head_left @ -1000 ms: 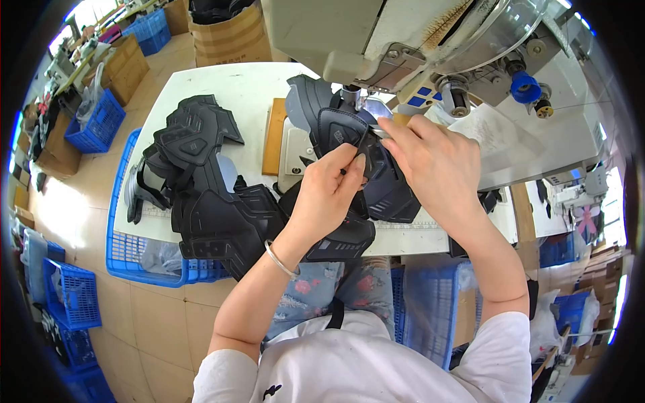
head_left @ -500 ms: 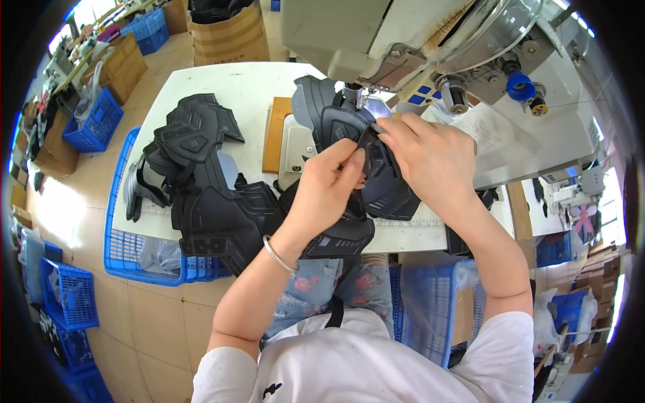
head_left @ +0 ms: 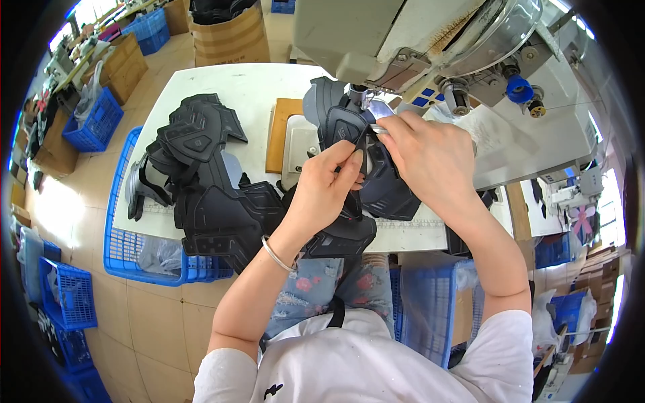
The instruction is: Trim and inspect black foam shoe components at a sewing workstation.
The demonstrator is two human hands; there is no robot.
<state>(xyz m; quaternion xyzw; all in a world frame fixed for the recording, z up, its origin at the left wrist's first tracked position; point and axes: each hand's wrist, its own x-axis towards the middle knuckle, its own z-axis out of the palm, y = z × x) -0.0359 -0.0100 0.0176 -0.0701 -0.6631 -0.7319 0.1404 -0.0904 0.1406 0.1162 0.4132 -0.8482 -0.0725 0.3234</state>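
Observation:
A black moulded protective pad [head_left: 342, 124] lies under the needle and presser foot [head_left: 359, 96] of a sewing machine [head_left: 376, 40]. My left hand [head_left: 327, 180] is closed in a pinch on a thin black strap [head_left: 361, 140] at the pad's near edge. Just to its right, my right hand [head_left: 427, 151] is closed round a small silver metal tool [head_left: 379, 128], most of it hidden by the fingers. Its visible end is beside the strap, close to the presser foot. More black pads [head_left: 225, 215] lie joined in a heap to the left, partly behind my left forearm.
The white table [head_left: 262, 80] carries the machine, with a wooden-edged plate [head_left: 276, 144] left of the needle. A blue basket [head_left: 117, 252] stands under the table's left side, another blue crate [head_left: 430, 309] by my right leg. A cardboard box [head_left: 228, 40] stands behind the table.
The pad under the needle has shifted slightly to the right. Both hands stay close together, the left still pinching the strap, and the silver tool shows more clearly in the right.

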